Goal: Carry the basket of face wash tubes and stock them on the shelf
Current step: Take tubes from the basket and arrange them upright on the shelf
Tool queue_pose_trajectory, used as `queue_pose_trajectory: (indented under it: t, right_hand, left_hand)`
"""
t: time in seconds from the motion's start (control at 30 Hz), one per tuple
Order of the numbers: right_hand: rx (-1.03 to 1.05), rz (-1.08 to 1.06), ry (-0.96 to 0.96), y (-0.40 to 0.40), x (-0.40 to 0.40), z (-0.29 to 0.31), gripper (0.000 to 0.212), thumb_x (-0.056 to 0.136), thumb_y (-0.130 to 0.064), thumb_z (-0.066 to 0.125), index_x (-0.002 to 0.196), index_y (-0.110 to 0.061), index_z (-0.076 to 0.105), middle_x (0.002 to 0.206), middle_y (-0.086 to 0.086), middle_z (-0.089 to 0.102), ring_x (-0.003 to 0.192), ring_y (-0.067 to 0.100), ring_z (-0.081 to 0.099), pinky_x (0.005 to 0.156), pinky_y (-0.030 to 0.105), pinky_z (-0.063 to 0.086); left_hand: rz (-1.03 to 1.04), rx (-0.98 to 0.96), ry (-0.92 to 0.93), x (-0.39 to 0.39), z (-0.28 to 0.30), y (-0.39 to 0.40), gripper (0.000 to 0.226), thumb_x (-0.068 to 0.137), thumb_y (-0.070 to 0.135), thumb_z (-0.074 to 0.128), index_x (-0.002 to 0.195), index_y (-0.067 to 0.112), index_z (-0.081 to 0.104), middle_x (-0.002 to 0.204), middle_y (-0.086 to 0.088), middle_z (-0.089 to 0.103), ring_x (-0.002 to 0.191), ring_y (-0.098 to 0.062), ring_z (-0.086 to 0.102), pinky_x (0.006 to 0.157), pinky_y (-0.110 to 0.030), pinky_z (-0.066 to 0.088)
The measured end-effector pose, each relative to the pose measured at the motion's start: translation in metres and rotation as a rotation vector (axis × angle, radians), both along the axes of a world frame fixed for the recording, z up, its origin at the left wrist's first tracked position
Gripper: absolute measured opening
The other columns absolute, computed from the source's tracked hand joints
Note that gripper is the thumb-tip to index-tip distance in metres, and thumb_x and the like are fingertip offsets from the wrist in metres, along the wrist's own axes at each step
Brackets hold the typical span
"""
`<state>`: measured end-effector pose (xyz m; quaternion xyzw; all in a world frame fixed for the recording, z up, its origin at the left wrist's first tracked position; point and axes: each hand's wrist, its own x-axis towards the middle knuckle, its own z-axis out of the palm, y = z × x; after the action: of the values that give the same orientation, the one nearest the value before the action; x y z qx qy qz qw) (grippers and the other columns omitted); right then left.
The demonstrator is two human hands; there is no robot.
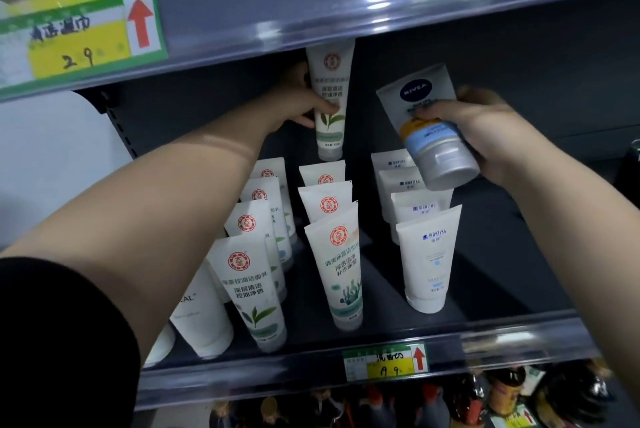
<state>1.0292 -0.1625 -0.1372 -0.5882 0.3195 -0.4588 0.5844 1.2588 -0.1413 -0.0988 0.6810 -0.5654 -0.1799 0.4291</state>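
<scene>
Stocking well under way, judging by three filled rows on the shelf [485, 330]; basket nowhere in view. Left hand [298, 105] reaching deep toward the back, thumb and fingers curled round a green-leaf tube [330, 98], held upright, cap down, crimp nearly touching the underside of the upper shelf [346, 1]. Directly below and in front of that tube, the middle row [332, 219] of red-logo tubes, with the left row [256, 237] just beside; held tube's long axis vertical, matching the standing tubes, so probably only a straight drop behind a row's last tube needed, most likely the left row given the matching leaf print. Right hand [485, 136] wrapped round a Nivea tube [429, 122], tilted, silver cap toward the camera and lower right, crimp pointing up and back. Hovering above the rear of the right row [415, 212] of Manting tubes, apart from them. Bare shelf to the right of that row, nearer the right hand than the left. For the Nivea tube, a turn to upright probably called for before setting down. Risk: knocking the closely packed standing tubes while lowering between them.
</scene>
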Motion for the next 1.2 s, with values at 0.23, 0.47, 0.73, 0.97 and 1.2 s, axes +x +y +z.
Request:
queue_pose_trajectory:
  t: [0.23, 0.47, 0.73, 0.97, 1.2]
  right_hand:
    - [-0.055, -0.002, 0.013, -0.012, 0.003, -0.006, 0.016, 0.079, -0.013, 0.068, 0.084, -0.022, 0.056, 0.078, 0.0, 0.065, 0.065, 0.015, 0.065, 0.063, 0.032, 0.054]
    - [-0.08, 0.027, 0.021, -0.019, 0.008, -0.011, 0.016, 0.079, -0.013, 0.069, 0.086, -0.022, 0.058, 0.08, -0.001, 0.066, 0.069, 0.015, 0.066, 0.066, 0.033, 0.055]
    - [-0.078, 0.04, 0.041, -0.024, 0.012, -0.009, 0.022, 0.08, -0.012, 0.068, 0.098, -0.016, 0.057, 0.088, 0.001, 0.067, 0.08, 0.019, 0.066, 0.079, 0.04, 0.056]
    - [-0.104, 0.081, 0.035, -0.023, 0.014, -0.011, 0.035, 0.079, -0.01, 0.069, 0.113, -0.011, 0.058, 0.094, 0.001, 0.069, 0.081, 0.014, 0.068, 0.071, 0.03, 0.055]
    - [-0.088, 0.096, 0.042, -0.022, 0.008, -0.011, 0.033, 0.08, -0.01, 0.069, 0.11, -0.014, 0.058, 0.096, -0.001, 0.069, 0.079, 0.012, 0.069, 0.065, 0.028, 0.057]
  left_hand:
    - [-0.01, 0.143, -0.019, 0.014, -0.014, -0.006, 0.048, 0.084, 0.008, 0.064, 0.128, 0.006, 0.046, 0.12, -0.009, 0.061, 0.103, -0.022, 0.062, 0.076, -0.029, 0.055]
    - [-0.041, 0.217, -0.156, 0.015, -0.024, -0.008, 0.051, 0.083, 0.003, 0.064, 0.129, 0.013, 0.045, 0.108, -0.009, 0.061, 0.078, -0.014, 0.061, 0.075, -0.031, 0.053]
    - [-0.048, 0.35, -0.247, 0.019, -0.028, -0.018, 0.032, 0.082, 0.007, 0.067, 0.112, -0.004, 0.06, 0.11, -0.023, 0.064, 0.074, -0.014, 0.062, 0.066, -0.018, 0.054]
    - [-0.05, 0.439, -0.272, 0.027, -0.04, -0.018, 0.035, 0.08, 0.004, 0.069, 0.111, -0.007, 0.061, 0.11, -0.024, 0.064, 0.058, -0.005, 0.065, 0.062, -0.015, 0.054]
    - [-0.078, 0.533, -0.299, 0.026, -0.039, -0.016, 0.032, 0.085, 0.012, 0.065, 0.113, -0.003, 0.062, 0.106, -0.018, 0.066, 0.069, -0.008, 0.064, 0.064, -0.015, 0.054]
